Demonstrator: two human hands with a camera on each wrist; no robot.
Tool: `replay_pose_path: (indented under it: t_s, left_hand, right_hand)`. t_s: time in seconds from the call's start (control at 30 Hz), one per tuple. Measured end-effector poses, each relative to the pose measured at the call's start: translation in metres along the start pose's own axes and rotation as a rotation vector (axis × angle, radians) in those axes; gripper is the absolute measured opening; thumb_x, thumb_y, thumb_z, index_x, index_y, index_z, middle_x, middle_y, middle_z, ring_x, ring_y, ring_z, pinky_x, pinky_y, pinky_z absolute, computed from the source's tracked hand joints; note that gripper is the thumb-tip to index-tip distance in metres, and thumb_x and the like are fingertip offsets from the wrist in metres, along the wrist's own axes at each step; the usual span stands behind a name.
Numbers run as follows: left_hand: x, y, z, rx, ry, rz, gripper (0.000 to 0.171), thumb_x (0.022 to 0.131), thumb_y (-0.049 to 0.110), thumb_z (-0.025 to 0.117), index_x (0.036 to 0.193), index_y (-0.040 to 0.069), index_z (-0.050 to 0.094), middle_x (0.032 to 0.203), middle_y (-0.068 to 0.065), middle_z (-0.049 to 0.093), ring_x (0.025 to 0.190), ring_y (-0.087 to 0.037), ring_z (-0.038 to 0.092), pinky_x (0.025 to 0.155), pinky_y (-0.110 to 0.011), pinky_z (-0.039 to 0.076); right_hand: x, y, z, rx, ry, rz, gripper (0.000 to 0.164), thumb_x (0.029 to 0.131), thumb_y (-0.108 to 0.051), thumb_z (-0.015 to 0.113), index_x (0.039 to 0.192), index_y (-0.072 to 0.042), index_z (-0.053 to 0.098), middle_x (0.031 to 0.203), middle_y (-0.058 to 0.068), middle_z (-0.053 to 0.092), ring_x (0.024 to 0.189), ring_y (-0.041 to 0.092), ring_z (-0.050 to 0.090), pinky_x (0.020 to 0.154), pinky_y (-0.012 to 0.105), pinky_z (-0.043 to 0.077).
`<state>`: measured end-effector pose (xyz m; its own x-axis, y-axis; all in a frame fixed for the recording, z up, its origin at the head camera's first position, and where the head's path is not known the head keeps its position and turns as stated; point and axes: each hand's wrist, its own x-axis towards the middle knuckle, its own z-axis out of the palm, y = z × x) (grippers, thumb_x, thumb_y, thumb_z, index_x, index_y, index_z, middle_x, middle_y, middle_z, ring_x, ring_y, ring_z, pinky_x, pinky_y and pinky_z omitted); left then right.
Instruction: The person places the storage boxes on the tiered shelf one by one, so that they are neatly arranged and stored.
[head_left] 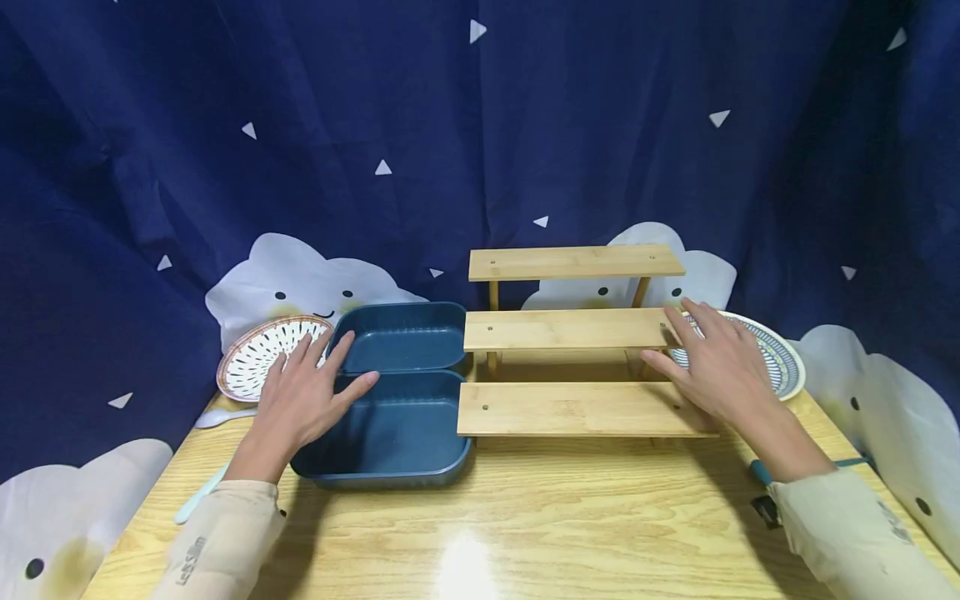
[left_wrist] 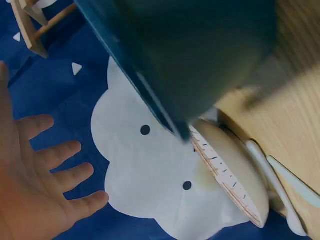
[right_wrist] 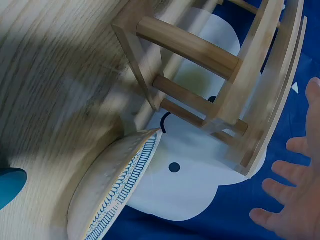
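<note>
My left hand [head_left: 306, 398], fingers spread, hovers over the left side of a dark blue two-compartment bin [head_left: 390, 425] and holds nothing. Behind its fingers sits a bowl [head_left: 251, 358] with a brown rim and dark dashes inside. On the other side, my right hand [head_left: 716, 358] is spread above the right end of a three-step wooden shelf [head_left: 562, 329], its palm facing down and nothing in it. A bowl with a blue and yellow patterned rim [head_left: 783, 367] lies just beyond that hand, partly covered by it. In the left wrist view the bin [left_wrist: 200, 55] stands apart from the fingers.
A pale spoon [head_left: 221, 417] and a light green handle [head_left: 198, 496] lie at the left edge of the table [head_left: 570, 517]. Near the right sleeve is a teal utensil [head_left: 761, 472] with a dark end. A blue curtain [head_left: 420, 108] hangs behind everything.
</note>
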<state>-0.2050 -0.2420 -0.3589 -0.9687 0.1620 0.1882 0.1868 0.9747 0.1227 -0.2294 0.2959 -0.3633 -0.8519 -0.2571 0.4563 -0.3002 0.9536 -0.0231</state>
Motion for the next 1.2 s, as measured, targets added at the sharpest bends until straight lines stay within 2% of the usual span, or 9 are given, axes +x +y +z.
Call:
replay_pose_path:
  t_s: [0.2, 0.37, 0.57, 0.73, 0.93, 1.1, 1.2]
  left_hand:
    - [-0.010, -0.011, 0.002, -0.048, 0.016, -0.004, 0.086, 0.098, 0.074, 0.036, 0.160, 0.014, 0.032, 0.161, -0.023, 0.028, 0.147, -0.047, 0.022, 0.112, -0.070, 0.019]
    - [-0.019, -0.022, 0.006, -0.145, 0.021, -0.014, 0.077, 0.102, 0.065, 0.037, 0.157, 0.012, 0.038, 0.158, -0.023, 0.034, 0.143, -0.048, 0.030, 0.107, -0.071, 0.027]
    - [-0.025, -0.030, 0.013, -0.264, 0.021, -0.029, 0.072, 0.104, 0.060, 0.039, 0.157, 0.011, 0.039, 0.157, -0.021, 0.037, 0.141, -0.048, 0.033, 0.106, -0.070, 0.029]
    - [-0.027, -0.037, 0.015, -0.293, 0.035, -0.028, 0.070, 0.105, 0.058, 0.041, 0.156, 0.010, 0.039, 0.156, -0.021, 0.039, 0.140, -0.048, 0.034, 0.108, -0.068, 0.028]
    - [-0.031, -0.043, 0.017, -0.318, 0.031, -0.032, 0.070, 0.104, 0.056, 0.044, 0.156, 0.009, 0.039, 0.156, -0.022, 0.039, 0.141, -0.048, 0.033, 0.110, -0.068, 0.027]
    - [-0.036, -0.046, 0.022, -0.350, -0.018, -0.044, 0.070, 0.105, 0.054, 0.045, 0.158, 0.010, 0.035, 0.158, -0.023, 0.035, 0.143, -0.048, 0.031, 0.108, -0.071, 0.028]
    - [-0.037, -0.047, 0.025, -0.391, -0.021, -0.033, 0.069, 0.106, 0.052, 0.046, 0.158, 0.008, 0.035, 0.158, -0.024, 0.034, 0.144, -0.048, 0.030, 0.108, -0.070, 0.028]
  right_hand:
    - [-0.007, 0.003, 0.000, 0.049, -0.008, 0.037, 0.079, 0.095, -0.058, 0.061, 0.149, -0.003, 0.047, 0.149, 0.027, 0.043, 0.134, 0.049, 0.041, 0.101, 0.068, 0.033]
    - [-0.018, 0.004, 0.002, 0.152, -0.042, 0.098, 0.081, 0.096, -0.057, 0.060, 0.153, -0.003, 0.040, 0.151, 0.028, 0.042, 0.132, 0.053, 0.041, 0.099, 0.070, 0.035]
    - [-0.031, 0.006, 0.006, 0.310, -0.036, 0.160, 0.081, 0.098, -0.049, 0.063, 0.157, -0.003, 0.033, 0.156, 0.026, 0.035, 0.138, 0.051, 0.034, 0.105, 0.069, 0.030]
    - [-0.038, 0.010, 0.006, 0.421, -0.064, 0.209, 0.081, 0.101, -0.045, 0.059, 0.160, -0.002, 0.023, 0.158, 0.030, 0.027, 0.144, 0.052, 0.024, 0.109, 0.071, 0.023]
    - [-0.049, 0.015, 0.008, 0.471, -0.117, 0.275, 0.080, 0.103, -0.045, 0.054, 0.158, 0.003, 0.021, 0.152, 0.037, 0.030, 0.134, 0.059, 0.034, 0.097, 0.075, 0.032]
    - [-0.060, 0.020, 0.013, 0.552, -0.157, 0.292, 0.075, 0.107, -0.041, 0.048, 0.155, 0.012, 0.021, 0.150, 0.041, 0.032, 0.127, 0.060, 0.041, 0.098, 0.071, 0.038]
    - [-0.067, 0.022, 0.015, 0.615, -0.196, 0.305, 0.074, 0.108, -0.039, 0.046, 0.154, 0.013, 0.020, 0.150, 0.041, 0.031, 0.130, 0.060, 0.039, 0.100, 0.070, 0.038]
